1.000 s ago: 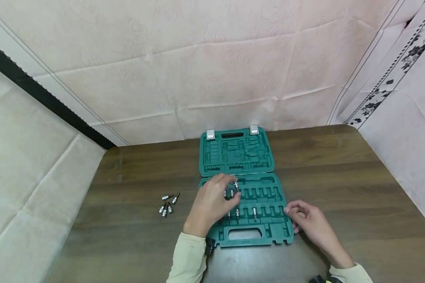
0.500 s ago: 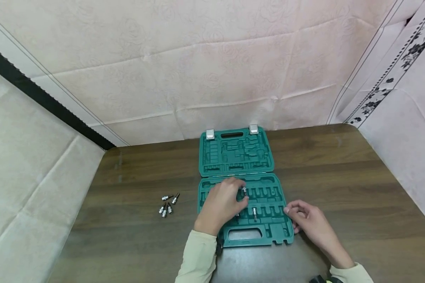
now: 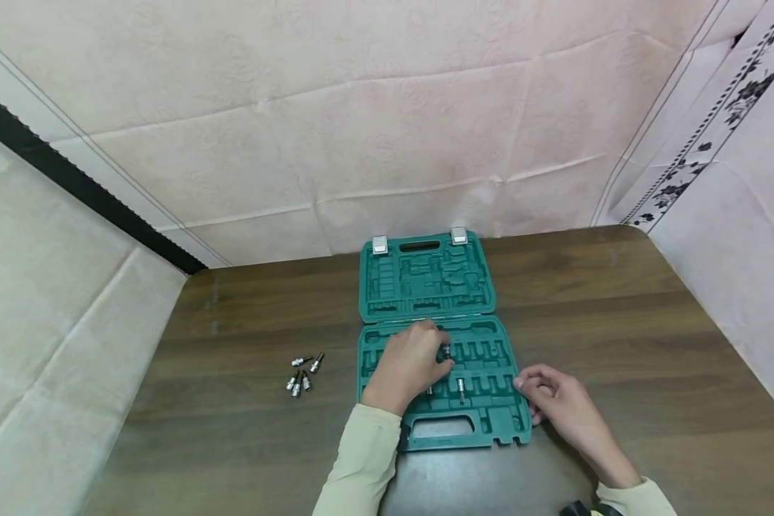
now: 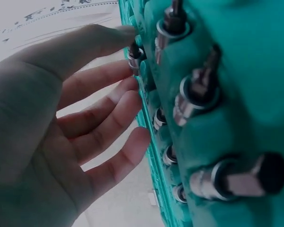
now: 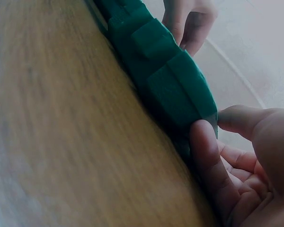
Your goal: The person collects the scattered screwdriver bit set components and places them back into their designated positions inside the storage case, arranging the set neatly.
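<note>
Bit [image 4: 135,58] in left hand [image 3: 409,367], at case [image 3: 428,287] gripped by right hand [image 3: 560,398].

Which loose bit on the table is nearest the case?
In the head view, the upper-right bit of the five; the other four lie farther from the case.

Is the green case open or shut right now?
The green case is open: its lid is swung back, and the left hand is over the exposed slotted base.

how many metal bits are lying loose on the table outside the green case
5, clustered left of the green case: far-left bit, far-right bit, near-left bit, near-middle bit, and near-right bit. The left sleeve could hide others.
</note>
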`<state>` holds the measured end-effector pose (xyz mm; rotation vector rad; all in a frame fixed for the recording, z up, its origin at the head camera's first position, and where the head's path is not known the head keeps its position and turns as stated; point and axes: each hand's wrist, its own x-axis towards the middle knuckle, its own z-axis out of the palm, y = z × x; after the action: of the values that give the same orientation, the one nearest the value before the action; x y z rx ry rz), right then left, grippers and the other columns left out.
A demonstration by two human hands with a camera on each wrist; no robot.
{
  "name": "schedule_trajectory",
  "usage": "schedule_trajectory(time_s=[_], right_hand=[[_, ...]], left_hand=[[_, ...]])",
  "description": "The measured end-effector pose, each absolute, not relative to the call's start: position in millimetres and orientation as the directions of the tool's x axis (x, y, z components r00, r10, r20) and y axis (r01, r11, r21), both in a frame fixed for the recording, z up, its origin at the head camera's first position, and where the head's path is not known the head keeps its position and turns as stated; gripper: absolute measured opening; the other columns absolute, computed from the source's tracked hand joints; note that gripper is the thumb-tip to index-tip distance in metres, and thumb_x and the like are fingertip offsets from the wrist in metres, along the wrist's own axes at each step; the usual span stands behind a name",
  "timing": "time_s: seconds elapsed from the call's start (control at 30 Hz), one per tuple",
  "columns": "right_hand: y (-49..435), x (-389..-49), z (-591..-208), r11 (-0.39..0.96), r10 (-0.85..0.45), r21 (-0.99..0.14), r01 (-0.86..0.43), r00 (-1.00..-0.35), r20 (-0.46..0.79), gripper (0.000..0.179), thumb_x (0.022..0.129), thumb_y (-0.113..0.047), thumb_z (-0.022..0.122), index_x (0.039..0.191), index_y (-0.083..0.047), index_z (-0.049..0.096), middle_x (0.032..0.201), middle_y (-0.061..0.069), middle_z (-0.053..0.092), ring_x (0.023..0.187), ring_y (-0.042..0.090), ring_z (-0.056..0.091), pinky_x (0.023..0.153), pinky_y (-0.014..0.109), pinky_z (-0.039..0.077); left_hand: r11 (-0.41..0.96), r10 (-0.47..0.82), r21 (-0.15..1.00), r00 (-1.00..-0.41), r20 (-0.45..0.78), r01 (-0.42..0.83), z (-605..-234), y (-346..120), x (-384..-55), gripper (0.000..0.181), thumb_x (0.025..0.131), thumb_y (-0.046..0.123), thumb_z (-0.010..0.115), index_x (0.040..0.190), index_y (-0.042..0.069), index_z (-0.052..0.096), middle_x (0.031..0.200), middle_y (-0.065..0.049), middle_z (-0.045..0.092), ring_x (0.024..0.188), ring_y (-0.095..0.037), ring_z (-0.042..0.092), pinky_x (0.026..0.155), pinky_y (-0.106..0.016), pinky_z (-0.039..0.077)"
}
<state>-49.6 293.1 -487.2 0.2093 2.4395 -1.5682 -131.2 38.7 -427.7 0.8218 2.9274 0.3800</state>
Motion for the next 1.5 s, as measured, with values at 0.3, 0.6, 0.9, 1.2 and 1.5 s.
schedule_trajectory(time_s=[0.3,0.6,0.9,1.2,1.5], right_hand=[[292.7,-50.1,-486.3,0.418,0.005,-0.871,0.257,-0.960,-0.280,0.030,0.105,-0.025,0.068,0.120,0.001,0.068,0.094,0.008,0.072,0.068,0.017,0.068,0.064,0.030,0.059],[290.8,-49.3,-486.7,0.426,0.010,-0.861,0.279,-0.953,-0.304,0.031,0.105,-0.025,0.068,0.121,0.001,0.067,0.094,0.007,0.071,0.069,0.017,0.067,0.064,0.030,0.059],[290.9,-48.6,-486.8,0.423,0.006,-0.862,0.279,-0.952,-0.305,0.030,0.105,-0.025,0.068,0.121,0.001,0.067,0.094,0.007,0.071,0.069,0.017,0.067,0.064,0.030,0.059],[292.9,-49.8,-485.5,0.441,0.001,-0.860,0.255,-0.959,-0.284,0.030,0.105,-0.025,0.068,0.121,0.000,0.068,0.095,0.007,0.072,0.068,0.017,0.068,0.065,0.030,0.058],[293.4,-48.9,-482.7,0.414,-0.008,-0.879,0.236,-0.965,-0.263,0.034,0.105,-0.028,0.068,0.121,0.003,0.067,0.095,0.009,0.072,0.068,0.017,0.068,0.065,0.031,0.059]], left_hand=[[0.836,0.475,0.328,-0.879,-0.030,0.440,-426.9,38.7,-131.3,0.029,0.092,0.029,0.085,0.117,0.015,0.081,0.112,-0.001,0.076,0.095,-0.013,0.070,0.079,-0.033,0.060],[0.846,0.393,0.426,-0.915,-0.092,0.321,-426.8,38.7,-127.3,0.023,0.092,0.025,0.086,0.112,0.015,0.084,0.115,-0.002,0.074,0.106,-0.020,0.071,0.084,-0.039,0.061],[0.871,0.363,0.395,-0.925,-0.114,0.293,-425.6,45.5,-129.3,0.018,0.088,0.023,0.089,0.104,0.017,0.085,0.111,0.000,0.077,0.101,-0.021,0.073,0.076,-0.039,0.062],[0.873,0.412,0.302,-0.910,-0.039,0.383,-426.2,48.0,-131.0,0.018,0.084,0.026,0.091,0.095,0.018,0.080,0.094,0.002,0.075,0.082,-0.015,0.070,0.060,-0.032,0.057],[0.855,0.459,0.277,-0.889,-0.007,0.439,-425.2,49.3,-128.7,0.019,0.091,0.020,0.086,0.106,0.013,0.077,0.092,-0.004,0.074,0.083,-0.020,0.072,0.061,-0.032,0.059]])
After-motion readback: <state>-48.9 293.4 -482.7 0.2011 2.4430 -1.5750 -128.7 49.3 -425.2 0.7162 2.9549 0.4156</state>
